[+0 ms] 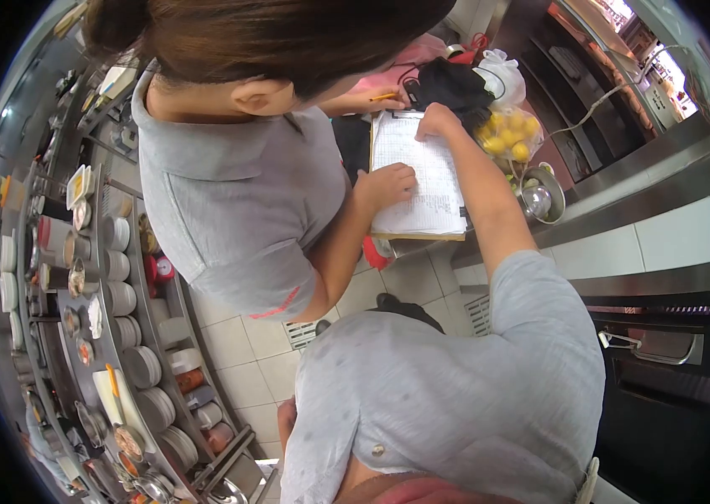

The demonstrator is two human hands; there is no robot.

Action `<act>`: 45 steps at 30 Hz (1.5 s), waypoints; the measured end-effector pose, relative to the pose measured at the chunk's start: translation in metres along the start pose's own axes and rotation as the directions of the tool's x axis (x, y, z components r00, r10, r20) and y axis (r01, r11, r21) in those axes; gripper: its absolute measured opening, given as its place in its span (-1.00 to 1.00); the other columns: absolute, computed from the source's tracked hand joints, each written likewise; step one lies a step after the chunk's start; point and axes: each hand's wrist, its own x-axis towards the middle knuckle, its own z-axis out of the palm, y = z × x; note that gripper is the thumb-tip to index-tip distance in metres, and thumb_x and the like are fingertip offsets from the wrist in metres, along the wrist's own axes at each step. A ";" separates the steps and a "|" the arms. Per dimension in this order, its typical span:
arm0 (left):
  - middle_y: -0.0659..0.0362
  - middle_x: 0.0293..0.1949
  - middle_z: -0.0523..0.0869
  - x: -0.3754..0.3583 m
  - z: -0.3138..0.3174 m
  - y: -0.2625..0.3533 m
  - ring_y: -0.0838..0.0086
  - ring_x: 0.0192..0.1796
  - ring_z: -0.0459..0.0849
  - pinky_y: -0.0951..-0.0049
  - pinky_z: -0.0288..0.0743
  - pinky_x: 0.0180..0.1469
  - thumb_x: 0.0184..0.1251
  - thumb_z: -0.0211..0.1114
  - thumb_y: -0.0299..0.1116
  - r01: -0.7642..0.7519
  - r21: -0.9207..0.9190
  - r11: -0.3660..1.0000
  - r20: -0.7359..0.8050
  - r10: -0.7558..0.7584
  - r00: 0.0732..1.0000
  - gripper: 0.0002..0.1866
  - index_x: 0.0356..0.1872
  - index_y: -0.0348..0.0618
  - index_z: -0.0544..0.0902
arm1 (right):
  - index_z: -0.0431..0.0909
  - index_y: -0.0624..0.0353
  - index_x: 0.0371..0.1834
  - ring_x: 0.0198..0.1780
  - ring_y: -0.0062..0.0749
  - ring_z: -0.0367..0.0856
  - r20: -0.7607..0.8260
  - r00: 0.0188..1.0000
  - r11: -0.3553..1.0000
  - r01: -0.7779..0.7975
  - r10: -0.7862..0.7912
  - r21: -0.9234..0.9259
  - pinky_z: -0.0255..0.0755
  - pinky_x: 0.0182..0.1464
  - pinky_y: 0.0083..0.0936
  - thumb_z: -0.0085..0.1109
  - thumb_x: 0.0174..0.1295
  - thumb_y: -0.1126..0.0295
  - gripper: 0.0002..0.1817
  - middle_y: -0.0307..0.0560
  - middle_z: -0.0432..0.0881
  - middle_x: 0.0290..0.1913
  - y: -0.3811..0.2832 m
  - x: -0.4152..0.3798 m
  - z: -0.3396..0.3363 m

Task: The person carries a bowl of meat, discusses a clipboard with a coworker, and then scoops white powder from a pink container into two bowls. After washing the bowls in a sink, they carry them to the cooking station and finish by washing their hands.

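Resting on the upper edge of a handwritten sheet, the right hand is seen with its fingers loosely curled and their tips on the paper; nothing is gripped by it. The sheet is carried on a wooden clipboard, which lies at the edge of the steel tabletop, between the person and a co-worker. Of the left arm, only a strip of skin is shown beside the grey shirt; the left hand itself is hidden, so its state cannot be told.

The lower left part of the sheet is pressed by the co-worker's hand, held as a loose fist. An orange pencil is held in the co-worker's other hand, just beyond the top of the clipboard. A clear bag of yellow fruit is set just beside the right hand, with a steel bowl near it and a black bag behind. Stacked lidded containers are ranged on shelves at the left, above the tiled floor.
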 end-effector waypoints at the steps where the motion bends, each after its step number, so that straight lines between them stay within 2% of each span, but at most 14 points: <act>1: -0.07 -0.04 0.70 0.001 0.001 -0.001 0.21 -0.15 0.68 0.24 0.55 -0.14 0.45 0.09 -0.08 0.001 0.012 1.000 -0.002 -0.001 1.000 -0.56 0.09 -0.25 0.54 | 0.74 0.30 -0.31 -0.13 -0.17 0.76 0.023 1.000 1.000 -0.005 0.004 0.020 0.59 -0.04 -0.35 0.55 -0.32 0.28 -0.55 0.08 0.76 -0.21 0.002 0.007 0.001; 5: -0.07 -0.05 0.70 0.003 0.006 -0.006 0.21 -0.14 0.68 0.24 0.55 -0.14 0.45 0.07 -0.08 -0.001 0.064 0.998 -0.009 0.002 1.000 -0.56 0.07 -0.26 0.56 | 0.71 0.25 -0.13 -0.01 -0.20 0.73 0.048 0.996 0.996 -0.076 0.073 0.055 0.55 0.06 -0.33 0.56 -0.24 0.28 -0.48 0.02 0.74 -0.08 0.003 0.019 0.000; 8: -0.07 -0.06 0.71 0.004 0.008 -0.012 0.21 -0.14 0.68 0.24 0.55 -0.13 0.46 0.06 -0.08 -0.006 0.100 0.995 -0.010 0.007 1.000 -0.57 0.05 -0.26 0.57 | 0.69 0.26 -0.06 0.05 -0.15 0.70 -0.039 0.996 0.995 -0.078 0.080 0.068 0.55 0.09 -0.31 0.55 -0.23 0.28 -0.43 0.06 0.71 0.01 0.001 0.014 0.000; 11: -0.08 -0.08 0.71 0.006 0.009 -0.017 0.21 -0.14 0.69 0.24 0.55 -0.13 0.47 0.06 -0.08 -0.010 0.135 0.991 -0.012 0.011 1.000 -0.57 0.04 -0.26 0.58 | 0.66 0.23 0.01 0.10 -0.11 0.68 -0.053 0.995 0.992 -0.080 0.085 0.094 0.54 0.12 -0.29 0.55 -0.22 0.28 -0.38 0.08 0.68 0.07 0.000 0.013 0.000; 20: -0.08 -0.11 0.73 0.020 0.006 -0.036 0.21 -0.13 0.69 0.24 0.56 -0.12 0.48 0.03 -0.09 -0.068 0.307 0.949 0.005 0.070 0.998 -0.57 -0.01 -0.27 0.61 | 0.67 0.20 -0.01 0.14 -0.09 0.65 -0.134 0.982 0.982 -0.110 0.131 0.157 0.53 0.14 -0.25 0.53 -0.18 0.26 -0.42 0.10 0.68 0.07 0.001 0.002 0.000; 26: -0.08 -0.13 0.73 0.035 0.004 -0.050 0.21 -0.13 0.70 0.25 0.56 -0.12 0.49 0.01 -0.09 -0.174 0.548 0.818 0.034 0.186 0.982 -0.57 -0.04 -0.28 0.63 | 0.66 0.18 0.02 0.14 -0.10 0.65 -0.152 0.975 0.980 -0.139 0.160 0.141 0.53 0.15 -0.25 0.50 -0.13 0.24 -0.44 0.08 0.67 0.09 0.003 -0.001 0.002; 29: -0.09 -0.11 0.73 0.027 0.001 -0.039 0.20 -0.12 0.69 0.24 0.56 -0.12 0.49 0.01 -0.09 -0.093 0.370 0.924 0.009 0.096 0.995 -0.57 -0.02 -0.28 0.62 | 0.66 0.18 0.03 0.15 -0.11 0.65 -0.155 0.974 0.980 -0.142 0.164 0.140 0.53 0.15 -0.26 0.49 -0.11 0.25 -0.45 0.07 0.67 0.10 0.005 0.002 0.004; 32: -0.09 -0.10 0.72 0.018 0.000 -0.023 0.20 -0.12 0.69 0.23 0.56 -0.12 0.48 0.02 -0.08 -0.046 0.250 0.967 0.000 0.048 0.999 -0.57 0.00 -0.28 0.61 | 0.66 0.17 0.02 0.15 -0.11 0.65 -0.165 0.971 0.979 -0.148 0.171 0.141 0.53 0.15 -0.26 0.49 -0.11 0.24 -0.45 0.06 0.67 0.10 0.004 0.000 0.002; 38: -0.10 -0.06 0.70 0.008 0.001 -0.010 0.18 -0.10 0.68 0.22 0.56 -0.11 0.47 0.04 -0.07 -0.009 0.156 0.988 -0.005 0.010 1.000 -0.56 0.03 -0.28 0.58 | 0.67 0.17 0.02 0.15 -0.12 0.65 -0.173 0.968 0.976 -0.156 0.182 0.153 0.53 0.15 -0.28 0.49 -0.10 0.23 -0.45 0.06 0.67 0.10 0.001 -0.004 -0.002; 41: -0.11 -0.05 0.69 0.006 0.002 -0.004 0.18 -0.10 0.68 0.21 0.55 -0.11 0.46 0.05 -0.07 0.001 0.137 0.991 -0.006 0.000 1.000 -0.55 0.05 -0.27 0.57 | 0.68 0.21 -0.03 0.12 -0.08 0.66 -0.146 0.977 0.977 -0.133 0.158 0.166 0.54 0.12 -0.25 0.49 -0.16 0.19 -0.43 0.13 0.68 0.06 0.001 -0.002 0.002; 45: -0.11 -0.02 0.68 0.005 0.005 -0.004 0.17 -0.09 0.67 0.21 0.55 -0.11 0.45 0.06 -0.06 0.014 0.116 0.993 0.000 -0.014 1.000 -0.54 0.07 -0.27 0.55 | 0.68 0.16 0.00 0.14 -0.10 0.66 -0.134 0.976 0.977 -0.149 0.170 0.151 0.53 0.15 -0.28 0.47 -0.11 0.26 -0.48 0.08 0.68 0.08 -0.004 -0.001 0.005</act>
